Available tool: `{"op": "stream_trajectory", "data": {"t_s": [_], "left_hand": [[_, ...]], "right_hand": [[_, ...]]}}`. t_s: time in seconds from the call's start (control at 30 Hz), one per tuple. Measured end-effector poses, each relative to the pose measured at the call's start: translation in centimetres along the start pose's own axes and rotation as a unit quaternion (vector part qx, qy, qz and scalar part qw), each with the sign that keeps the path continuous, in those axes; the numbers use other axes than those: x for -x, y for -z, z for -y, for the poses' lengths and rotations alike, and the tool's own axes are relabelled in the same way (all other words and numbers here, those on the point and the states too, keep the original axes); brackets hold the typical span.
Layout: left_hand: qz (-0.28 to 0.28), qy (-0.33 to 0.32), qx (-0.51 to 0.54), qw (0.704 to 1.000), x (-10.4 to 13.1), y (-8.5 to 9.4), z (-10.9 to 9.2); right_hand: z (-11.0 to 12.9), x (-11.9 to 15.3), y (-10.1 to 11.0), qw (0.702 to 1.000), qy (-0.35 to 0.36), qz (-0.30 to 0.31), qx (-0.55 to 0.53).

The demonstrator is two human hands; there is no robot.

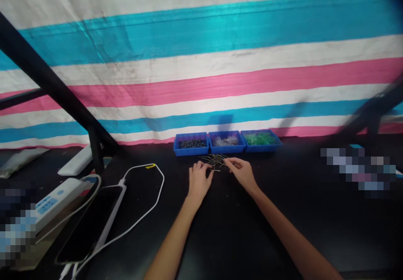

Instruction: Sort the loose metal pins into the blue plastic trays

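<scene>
A loose pile of thin, long metal pieces (pixel 215 160), like screws or nails, lies crisscrossed on the black table between my hands. My left hand (pixel 199 180) rests at the pile's left edge, palm down and fingers spread, its thumb and index finger near one thin piece (pixel 215 170) lying in front. On the right side, my right hand (pixel 242 171) has thumb and index finger pinched on the end of a thin metal piece at the pile. Just behind stand three blue bins: the left bin (pixel 191 151) holds dark metal pieces, the middle bin (pixel 227 149) clear plastic bits, the right bin (pixel 263 148) green plastic pieces.
On the left lie a phone (pixel 91 225), a looping white cable (pixel 160 192), a white power strip (pixel 59 194) and a white box (pixel 75 161). Black frame bars (pixel 53 82) slant at the left. A striped sheet (pixel 201 78) hangs behind the table. Pixelated patches hide items at both sides.
</scene>
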State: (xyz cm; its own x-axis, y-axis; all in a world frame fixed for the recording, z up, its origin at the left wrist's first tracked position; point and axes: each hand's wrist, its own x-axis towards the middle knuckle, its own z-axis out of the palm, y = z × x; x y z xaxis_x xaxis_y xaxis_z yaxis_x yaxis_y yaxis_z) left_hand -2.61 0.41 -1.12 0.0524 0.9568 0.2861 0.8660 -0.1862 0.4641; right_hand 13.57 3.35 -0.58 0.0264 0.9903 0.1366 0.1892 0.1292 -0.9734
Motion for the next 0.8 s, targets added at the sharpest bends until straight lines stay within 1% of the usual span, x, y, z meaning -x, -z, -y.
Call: {"op": "stream_trajectory", "data": {"t_s": [0.13, 0.27, 0.33, 0.47, 0.57, 0.67, 0.73, 0.8], "left_hand": [[-0.001, -0.007, 0.011, 1.0, -0.1, -0.1, -0.1], [0.011, -0.002, 0.028, 1.0, -0.1, 0.0, 0.0], [0.013, -0.002, 0.034, 0.999, -0.1, 0.0, 0.0], [0.016, -0.006, 0.038, 0.999, -0.1, 0.0, 0.3], [0.021, -0.001, 0.046, 0.999, -0.1, 0.2, 0.4], [0.004, 0.006, 0.072, 0.997, -0.2, 0.5, 0.4], [-0.02, 0.015, 0.106, 0.994, -0.3, 0.5, 0.4], [-0.047, 0.024, 0.16, 0.986, -0.4, 0.4, 0.2]], "right_hand": [[0.0, 0.1, -0.1, 1.0, -0.001, 0.014, 0.004], [0.3, -0.3, -1.1, 0.998, -0.009, 0.058, -0.005], [1.1, -0.9, -2.0, 0.997, -0.003, 0.082, -0.017], [3.8, -2.6, -3.9, 0.99, 0.005, 0.119, -0.077], [5.1, -3.4, -4.5, 0.985, 0.025, 0.136, -0.105], [4.6, -3.1, -4.1, 0.99, 0.058, 0.116, -0.057], [3.5, -2.4, -3.4, 0.993, 0.088, 0.081, -0.014], [2.4, -1.4, -2.6, 0.994, 0.092, 0.052, 0.006]]}}
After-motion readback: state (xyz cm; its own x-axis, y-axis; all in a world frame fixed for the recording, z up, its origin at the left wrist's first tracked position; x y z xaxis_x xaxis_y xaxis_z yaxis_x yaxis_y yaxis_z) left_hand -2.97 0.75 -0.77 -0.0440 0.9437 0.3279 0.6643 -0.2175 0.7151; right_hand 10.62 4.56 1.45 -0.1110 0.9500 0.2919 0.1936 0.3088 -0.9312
